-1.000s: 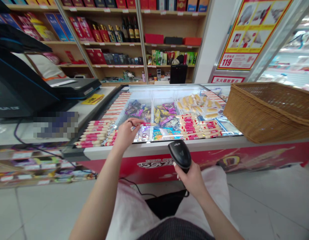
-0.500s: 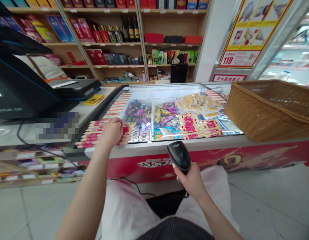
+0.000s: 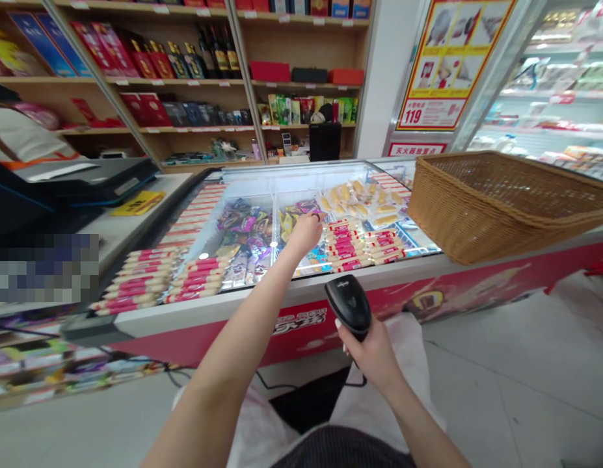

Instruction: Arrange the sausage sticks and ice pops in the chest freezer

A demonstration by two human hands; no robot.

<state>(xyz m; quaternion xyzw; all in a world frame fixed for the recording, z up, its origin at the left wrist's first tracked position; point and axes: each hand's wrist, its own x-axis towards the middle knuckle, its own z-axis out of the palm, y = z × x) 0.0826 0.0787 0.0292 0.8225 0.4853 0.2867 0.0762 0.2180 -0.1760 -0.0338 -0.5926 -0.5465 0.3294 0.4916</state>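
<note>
My right hand point(image 3: 374, 354) is closed around the handle of a black barcode scanner point(image 3: 348, 304), held in front of the chest freezer point(image 3: 194, 309). My left hand point(image 3: 305, 235) reaches over the freezer's glass top, beside the right-hand rows of wrapped sausages with red labels point(image 3: 347, 246). Its fingers are mostly hidden behind the hand, so I cannot tell whether it holds anything. More red-labelled sausages point(image 3: 138, 279) lie in two rows at the freezer's left end. Behind the right-hand rows are yellow pieces in clear packs point(image 3: 362, 200).
A wicker basket point(image 3: 457, 221) rests on the freezer's right end. To the left stands a counter with a scale point(image 3: 96, 179) and a yellow card point(image 3: 139, 203). Wrapped ice creams point(image 3: 250, 221) show through the glass. Stocked shelves point(image 3: 184, 83) line the back wall.
My left hand has moved right, from the left-hand sausages to the right-hand rows. The view has turned right. My right hand keeps the scanner in about the same place.
</note>
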